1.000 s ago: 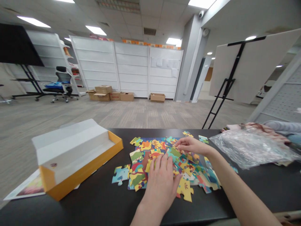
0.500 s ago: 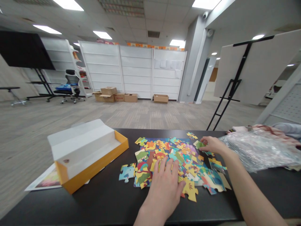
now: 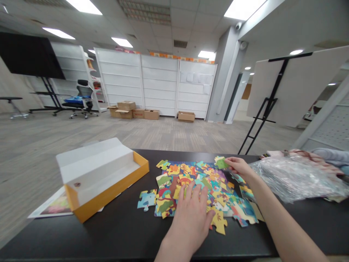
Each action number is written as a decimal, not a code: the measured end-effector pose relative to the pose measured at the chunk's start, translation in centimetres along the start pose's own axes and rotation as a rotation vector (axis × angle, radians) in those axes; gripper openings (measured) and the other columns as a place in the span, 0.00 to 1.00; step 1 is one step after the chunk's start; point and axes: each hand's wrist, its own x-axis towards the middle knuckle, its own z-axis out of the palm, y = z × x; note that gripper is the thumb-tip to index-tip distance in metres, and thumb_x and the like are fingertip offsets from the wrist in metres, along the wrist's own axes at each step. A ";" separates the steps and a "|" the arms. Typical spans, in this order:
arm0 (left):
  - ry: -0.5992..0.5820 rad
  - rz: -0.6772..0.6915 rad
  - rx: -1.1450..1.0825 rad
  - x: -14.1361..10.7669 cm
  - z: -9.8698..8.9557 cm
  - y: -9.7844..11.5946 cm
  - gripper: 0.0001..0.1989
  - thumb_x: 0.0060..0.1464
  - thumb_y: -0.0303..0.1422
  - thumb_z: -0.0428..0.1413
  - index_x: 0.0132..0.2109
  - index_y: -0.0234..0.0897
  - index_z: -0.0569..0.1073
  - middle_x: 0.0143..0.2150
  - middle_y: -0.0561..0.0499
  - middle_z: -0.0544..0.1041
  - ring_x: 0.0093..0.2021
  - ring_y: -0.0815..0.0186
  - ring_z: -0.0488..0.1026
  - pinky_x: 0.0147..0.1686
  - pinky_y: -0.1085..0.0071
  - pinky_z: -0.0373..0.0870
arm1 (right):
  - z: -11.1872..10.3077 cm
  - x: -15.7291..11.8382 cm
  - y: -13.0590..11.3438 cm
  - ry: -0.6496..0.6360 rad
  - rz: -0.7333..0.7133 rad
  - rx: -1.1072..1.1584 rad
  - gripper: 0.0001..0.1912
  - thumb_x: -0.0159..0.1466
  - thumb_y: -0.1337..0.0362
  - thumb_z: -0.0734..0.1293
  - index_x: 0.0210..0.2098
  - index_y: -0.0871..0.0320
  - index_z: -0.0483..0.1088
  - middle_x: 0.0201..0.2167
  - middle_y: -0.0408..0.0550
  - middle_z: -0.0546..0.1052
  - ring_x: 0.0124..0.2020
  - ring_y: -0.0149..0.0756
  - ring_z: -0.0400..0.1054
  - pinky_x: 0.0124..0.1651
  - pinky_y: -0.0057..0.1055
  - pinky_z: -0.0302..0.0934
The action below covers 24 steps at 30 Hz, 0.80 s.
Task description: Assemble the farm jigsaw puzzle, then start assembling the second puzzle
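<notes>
My right hand [image 3: 240,168] pinches a green and yellow puzzle piece [image 3: 221,163] at its right side, over the far right of the pile. Spread flat on the near middle of the heap, my left hand [image 3: 192,207] rests with its fingers apart. Under and around it lie many colourful puzzle pieces [image 3: 165,205], overlapping on a printed purple-blue sheet or board that is mostly covered. A light blue piece [image 3: 146,200] sticks out at the pile's left, and a yellow piece [image 3: 219,221] lies at its near edge, right of my left thumb.
An open yellow box [image 3: 109,196] with a white inside stands on the black table [image 3: 122,236] at the left, over a printed sheet [image 3: 54,205]. Clear plastic wrapping [image 3: 297,178] and folded cloth lie at the right. Beyond the table stands an easel [image 3: 268,105].
My right hand has lifted the green piece from the pile's right edge and moved it left. My left hand has stayed in place. The view has tilted slightly.
</notes>
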 end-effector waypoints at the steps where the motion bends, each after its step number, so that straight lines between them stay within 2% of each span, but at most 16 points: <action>1: -0.003 0.002 -0.002 0.0 -0.1 0.0 0.28 0.67 0.47 0.47 0.68 0.40 0.62 0.67 0.43 0.67 0.70 0.47 0.56 0.69 0.42 0.51 | 0.7 0.0 0.0 -0.001 -0.009 -0.040 0.21 0.52 0.50 0.74 0.36 0.60 0.72 0.14 0.37 0.66 0.14 0.23 0.53 0.17 0.23 0.45; 5: -0.009 0.021 0.008 0.0 -0.2 -0.1 0.27 0.66 0.46 0.47 0.68 0.41 0.62 0.66 0.44 0.68 0.69 0.48 0.58 0.69 0.42 0.52 | 2.0 0.3 0.3 0.017 -0.072 -0.332 0.15 0.57 0.54 0.70 0.36 0.59 0.74 0.15 0.42 0.72 0.16 0.30 0.63 0.20 0.26 0.54; 8: -0.009 0.026 0.028 0.0 -0.3 -0.3 0.27 0.66 0.47 0.47 0.67 0.42 0.64 0.66 0.44 0.68 0.69 0.48 0.58 0.68 0.43 0.54 | 1.3 0.4 0.5 0.047 -0.160 -0.534 0.12 0.59 0.55 0.67 0.33 0.57 0.76 0.22 0.46 0.79 0.21 0.35 0.72 0.26 0.29 0.62; 11: 0.003 0.019 0.034 0.1 -0.4 -0.5 0.26 0.66 0.47 0.46 0.66 0.42 0.64 0.66 0.45 0.68 0.70 0.48 0.57 0.68 0.43 0.54 | 0.6 0.4 0.7 0.060 -0.253 -0.647 0.12 0.60 0.55 0.67 0.31 0.56 0.77 0.29 0.49 0.83 0.29 0.39 0.76 0.35 0.32 0.66; 14: 0.010 0.017 0.021 0.2 -0.5 -0.4 0.26 0.67 0.47 0.46 0.66 0.42 0.64 0.67 0.45 0.67 0.70 0.48 0.56 0.69 0.43 0.53 | 0.6 0.4 0.7 0.012 -0.370 -0.666 0.15 0.58 0.53 0.69 0.37 0.56 0.78 0.38 0.51 0.83 0.37 0.43 0.77 0.40 0.33 0.67; 18: 0.012 0.029 0.003 0.4 -0.5 -0.2 0.26 0.67 0.47 0.47 0.67 0.41 0.64 0.67 0.44 0.67 0.71 0.48 0.56 0.69 0.42 0.52 | 1.3 0.3 0.6 -0.115 -0.451 -0.640 0.24 0.56 0.49 0.71 0.47 0.56 0.77 0.45 0.52 0.81 0.39 0.42 0.75 0.42 0.34 0.67; 21: 0.003 0.041 -0.003 0.3 -0.7 0.0 0.26 0.67 0.47 0.46 0.66 0.42 0.65 0.67 0.44 0.67 0.71 0.48 0.56 0.68 0.41 0.52 | 1.6 0.2 0.5 -0.177 -0.451 -0.657 0.26 0.57 0.46 0.70 0.48 0.55 0.77 0.44 0.51 0.80 0.40 0.42 0.73 0.43 0.35 0.66; 24: -0.012 0.046 0.007 0.1 -0.8 -0.1 0.24 0.67 0.46 0.47 0.64 0.42 0.66 0.65 0.44 0.69 0.70 0.48 0.57 0.68 0.42 0.52 | 1.5 0.1 0.3 -0.179 -0.408 -0.699 0.29 0.56 0.44 0.70 0.50 0.55 0.77 0.38 0.49 0.79 0.37 0.41 0.72 0.41 0.34 0.65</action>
